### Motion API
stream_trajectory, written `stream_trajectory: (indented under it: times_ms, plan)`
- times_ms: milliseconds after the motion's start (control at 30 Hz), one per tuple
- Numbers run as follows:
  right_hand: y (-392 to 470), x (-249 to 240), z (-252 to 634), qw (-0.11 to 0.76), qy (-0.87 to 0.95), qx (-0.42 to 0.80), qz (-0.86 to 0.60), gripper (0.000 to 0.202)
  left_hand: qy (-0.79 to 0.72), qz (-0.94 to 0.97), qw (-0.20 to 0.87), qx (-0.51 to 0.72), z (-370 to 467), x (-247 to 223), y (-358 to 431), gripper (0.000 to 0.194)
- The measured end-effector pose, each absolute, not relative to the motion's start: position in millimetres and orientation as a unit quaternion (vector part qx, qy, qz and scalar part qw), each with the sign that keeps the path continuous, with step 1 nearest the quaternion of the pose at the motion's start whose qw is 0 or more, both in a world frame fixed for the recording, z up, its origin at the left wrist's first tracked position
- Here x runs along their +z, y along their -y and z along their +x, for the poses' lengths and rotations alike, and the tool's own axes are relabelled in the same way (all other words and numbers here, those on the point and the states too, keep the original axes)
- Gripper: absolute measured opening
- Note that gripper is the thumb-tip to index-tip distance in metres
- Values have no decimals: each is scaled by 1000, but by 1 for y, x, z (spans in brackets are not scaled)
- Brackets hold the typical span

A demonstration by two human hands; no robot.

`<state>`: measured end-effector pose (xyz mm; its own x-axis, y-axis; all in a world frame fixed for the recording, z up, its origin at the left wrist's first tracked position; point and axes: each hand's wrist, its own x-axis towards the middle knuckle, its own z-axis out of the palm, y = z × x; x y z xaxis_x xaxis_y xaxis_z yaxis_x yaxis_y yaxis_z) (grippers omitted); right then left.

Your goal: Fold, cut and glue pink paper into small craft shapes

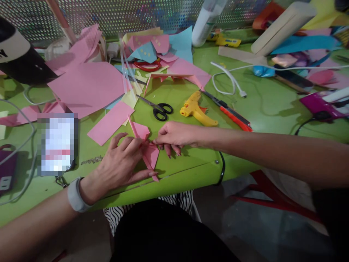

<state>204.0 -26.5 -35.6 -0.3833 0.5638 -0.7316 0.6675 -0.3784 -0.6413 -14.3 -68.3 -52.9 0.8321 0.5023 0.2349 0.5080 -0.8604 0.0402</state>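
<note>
A folded pink paper piece (151, 155) lies on the green table near its front edge. My left hand (120, 162) rests over the paper's left side, its thumb and fingers spread and pressing on it. From the right, my right hand (173, 137) reaches the paper's middle with index finger and thumb pinched together at its edge. What sits between those fingertips is too small to make out. Just beyond the hands are black-handled scissors (160, 111) and a yellow glue gun (198, 110).
Pink sheets (91, 87) cover the back left. A red utility knife (231, 116) lies right of the glue gun. A phone (58, 143) is beside my left wrist. Behind stand a white bottle (204, 27) and a paper roll (282, 29); a white cable (234, 78) curls nearby.
</note>
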Motion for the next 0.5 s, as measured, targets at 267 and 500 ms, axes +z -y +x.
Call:
stream_trajectory:
  times_ms: [267, 500]
  plan:
    - [25, -36, 204, 26, -561, -618, 551, 31, 263, -959, 17, -108, -13, -50, 69, 61]
    - [22, -32, 203, 38, -569, -611, 549, 30, 279, -953, -10, -115, -13, -51, 67, 60]
